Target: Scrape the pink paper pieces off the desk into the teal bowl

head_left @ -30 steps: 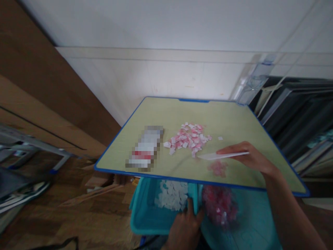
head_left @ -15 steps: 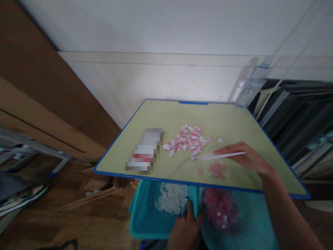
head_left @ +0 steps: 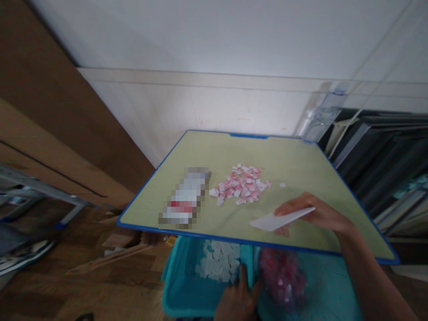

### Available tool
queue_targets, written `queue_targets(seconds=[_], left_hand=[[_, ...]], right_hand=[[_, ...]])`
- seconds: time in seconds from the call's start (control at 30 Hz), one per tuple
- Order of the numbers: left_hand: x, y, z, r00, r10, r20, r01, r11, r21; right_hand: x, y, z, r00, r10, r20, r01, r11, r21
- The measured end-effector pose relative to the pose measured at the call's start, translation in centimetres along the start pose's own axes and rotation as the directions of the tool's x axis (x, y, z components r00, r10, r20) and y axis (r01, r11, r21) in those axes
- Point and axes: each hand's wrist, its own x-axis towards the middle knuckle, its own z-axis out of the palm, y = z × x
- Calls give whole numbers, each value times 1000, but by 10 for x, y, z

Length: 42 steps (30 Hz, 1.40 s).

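My right hand (head_left: 302, 209) is closed on a flat white card (head_left: 281, 219), held low over the front of the yellow board (head_left: 284, 154). Under and beside the card lie some pink pieces (head_left: 283, 231), partly covered by it. Beyond the card spreads a loose pile of small pink and white square pieces (head_left: 243, 183). Below the board's front edge, my left hand (head_left: 236, 299) is at the rim of a teal bin (head_left: 187, 298), index finger and thumb on either side of the wall. White pieces (head_left: 219, 263) lie in that bin.
A pixelated flat object (head_left: 185, 196) lies on the board's left. Right of the teal bin, a clear bag of red pieces (head_left: 282, 278) sits in another teal container (head_left: 329, 285). A clear bottle (head_left: 323, 118) stands at the back right. Dark panels (head_left: 394, 147) lean on the right.
My right hand has drawn the card toward me, away from the pile and over the nearer pink pieces. The card's broad face shows more. My left hand stays at the rim.
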Motion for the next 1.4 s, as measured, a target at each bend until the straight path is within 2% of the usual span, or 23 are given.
queue_targets(seconds=[0.1,0.17,0.27,0.33,0.53,0.73,0.87,0.97,1.1,1.23,1.4], left_hand=[[0,1,-3,999,3,35,-4,1000,4],[-1,1,-4,999,-4,35,4,1000,4],[-2,2,-6,1000,-1,17,2,1000,-7],[-3,2,-7,1000,-5,21,6,1000,-8],[-4,3,-8,999,-22,44,23,999,-22],[-5,4,-14,997,-20,68,22,999,-28],[-5,4,-16,997,-30,73,33,999,-32],[-6,3,-15,997,-26,79,29,999,-37],[-6,3,-11,997,-24,79,26,999,-32],[-5,2,-10,996,-36,78,38,999,-25],[-4,3,-14,992,-45,119,47,999,-15]], right_hand=[[-13,6,-11,1000,25,20,-26,999,38],[-14,8,-15,999,41,-25,-39,998,52],[-5,8,-15,992,69,-101,-66,997,32],[6,8,-13,991,91,-103,-89,996,28],[20,14,-11,995,88,38,-91,992,90],[-6,20,-30,984,57,168,-74,993,96],[-25,22,-40,970,102,221,-129,986,109],[-25,23,-42,973,128,194,-152,981,119],[-8,22,-40,988,115,99,-127,984,122],[4,18,-36,978,171,115,-186,974,131],[-18,16,-36,973,151,175,-175,977,125]])
